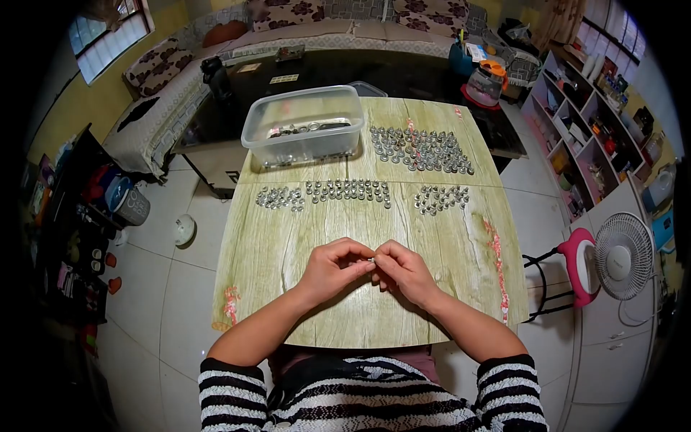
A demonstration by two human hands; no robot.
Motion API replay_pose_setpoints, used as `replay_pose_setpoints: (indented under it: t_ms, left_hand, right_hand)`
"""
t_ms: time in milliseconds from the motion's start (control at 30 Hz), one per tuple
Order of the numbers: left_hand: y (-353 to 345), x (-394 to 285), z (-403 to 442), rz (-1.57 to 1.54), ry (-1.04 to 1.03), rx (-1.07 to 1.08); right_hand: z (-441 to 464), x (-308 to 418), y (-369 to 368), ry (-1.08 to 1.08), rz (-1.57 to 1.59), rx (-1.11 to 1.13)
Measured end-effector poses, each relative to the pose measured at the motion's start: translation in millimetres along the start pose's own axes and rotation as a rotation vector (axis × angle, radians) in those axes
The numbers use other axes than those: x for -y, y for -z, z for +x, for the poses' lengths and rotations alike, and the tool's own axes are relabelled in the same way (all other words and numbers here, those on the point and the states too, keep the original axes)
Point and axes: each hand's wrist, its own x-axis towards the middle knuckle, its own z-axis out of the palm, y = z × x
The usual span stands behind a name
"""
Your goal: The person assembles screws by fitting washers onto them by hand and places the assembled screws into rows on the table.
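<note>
My left hand (pixel 337 266) and my right hand (pixel 400 268) meet above the near middle of the wood-patterned table (pixel 345 309). Between their fingertips is a small metal piece (pixel 371 260), mostly covered and too small to name. Both hands are closed in a pinch on it. Beyond them, small metal pieces stand in groups: a flat-looking cluster (pixel 281 199) at the left, rows of darker-topped pieces (pixel 348 190) in the middle, a cluster (pixel 441 199) at the right, and a large block of pointed-looking pieces (pixel 421 150) farther back.
A clear plastic tub (pixel 306 147) with metal parts inside stands at the back left of the table. Behind lies a dark table (pixel 403 72) with a jug (pixel 486 81). To the right are a pink chair (pixel 576 266) and a fan (pixel 623 255).
</note>
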Motion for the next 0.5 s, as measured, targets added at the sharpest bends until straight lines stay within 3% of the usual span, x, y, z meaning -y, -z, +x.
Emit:
replay_pose_setpoints:
  t_ms: [500]
  left_hand:
    - [2.7,5.1,-1.2,-0.071,0.099,-0.013]
  right_hand:
    - [-7.5,15.8,0.3,0.077,-0.067,-0.113]
